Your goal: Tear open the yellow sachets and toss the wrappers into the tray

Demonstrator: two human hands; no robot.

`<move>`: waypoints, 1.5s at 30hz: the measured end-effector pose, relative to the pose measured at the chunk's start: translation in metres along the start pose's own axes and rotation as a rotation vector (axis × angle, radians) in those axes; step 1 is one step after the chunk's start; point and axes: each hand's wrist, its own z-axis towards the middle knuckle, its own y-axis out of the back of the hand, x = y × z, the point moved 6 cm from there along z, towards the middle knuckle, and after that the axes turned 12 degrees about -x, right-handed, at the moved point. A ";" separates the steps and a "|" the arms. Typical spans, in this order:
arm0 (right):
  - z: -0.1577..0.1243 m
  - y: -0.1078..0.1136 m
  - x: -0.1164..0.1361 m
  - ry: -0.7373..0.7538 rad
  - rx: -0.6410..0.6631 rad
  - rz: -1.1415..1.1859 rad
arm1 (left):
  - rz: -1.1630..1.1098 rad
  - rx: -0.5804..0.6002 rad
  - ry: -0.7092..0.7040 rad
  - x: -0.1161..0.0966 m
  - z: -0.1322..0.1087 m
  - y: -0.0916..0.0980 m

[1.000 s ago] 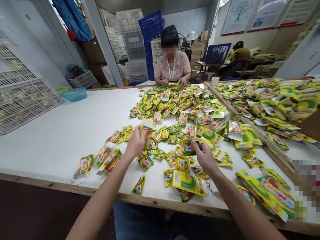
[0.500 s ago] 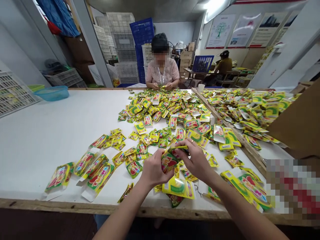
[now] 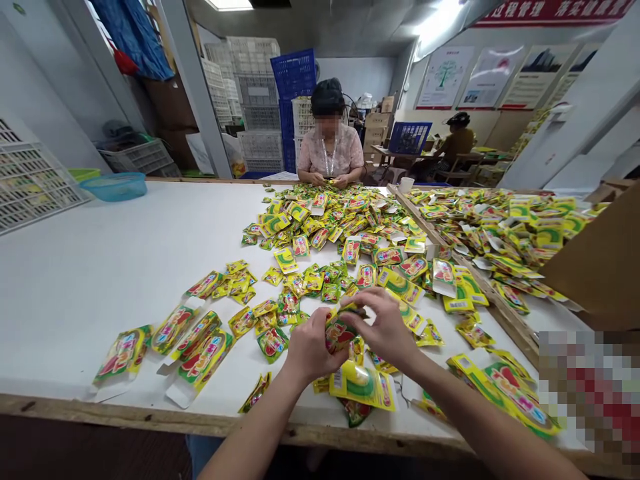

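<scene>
My left hand (image 3: pixel 313 347) is closed round a small yellow, green and red candy box (image 3: pixel 339 335), held above the near part of the white table. At the upper end of that box, my right hand (image 3: pixel 385 327) pinches with thumb and fingers. Whether a flap or a small packet is between them is hidden. Below my hands lies a yellow carton (image 3: pixel 363 385) with a green arc on it. Small candy sachets (image 3: pixel 273 343) are scattered just left of my left hand. Several open candy boxes (image 3: pixel 204 360) rest farther left, their white end flaps out.
A heap of boxes and sachets (image 3: pixel 340 217) spreads toward a co-worker (image 3: pixel 330 150) seated opposite. On the right, a wooden divider strip (image 3: pixel 425 230) borders another heap (image 3: pixel 505 220). A brown cardboard piece (image 3: pixel 597 260) juts in there. A blue basin (image 3: pixel 117 187) stands at the far left.
The view has tilted slightly, so the scene sits a little lower and farther right. My right fingers have shifted on the upper end of the box; my left hand keeps its hold.
</scene>
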 end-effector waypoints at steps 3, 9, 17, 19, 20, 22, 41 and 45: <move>-0.001 -0.009 0.000 0.003 0.130 0.040 | -0.042 -0.010 -0.019 0.000 0.000 0.002; -0.007 0.004 0.003 0.068 -0.119 -0.100 | -0.096 -0.074 0.045 0.002 0.003 0.008; -0.024 -0.023 0.008 0.055 0.374 -0.128 | -0.117 0.025 0.025 0.004 -0.005 -0.002; -0.034 -0.027 0.002 -0.006 0.333 -0.076 | -0.143 0.069 0.020 -0.001 -0.007 -0.006; -0.039 -0.027 -0.003 -0.051 0.289 0.002 | -0.179 0.086 0.024 -0.004 -0.008 -0.007; -0.043 -0.020 -0.016 -0.144 0.203 0.204 | -0.287 0.125 0.027 -0.011 -0.009 -0.006; 0.064 -0.097 -0.035 0.220 0.321 -0.374 | 0.384 0.358 0.428 0.097 0.016 -0.008; 0.053 -0.154 -0.033 0.132 0.422 -0.366 | 0.405 0.314 0.451 0.097 0.017 0.003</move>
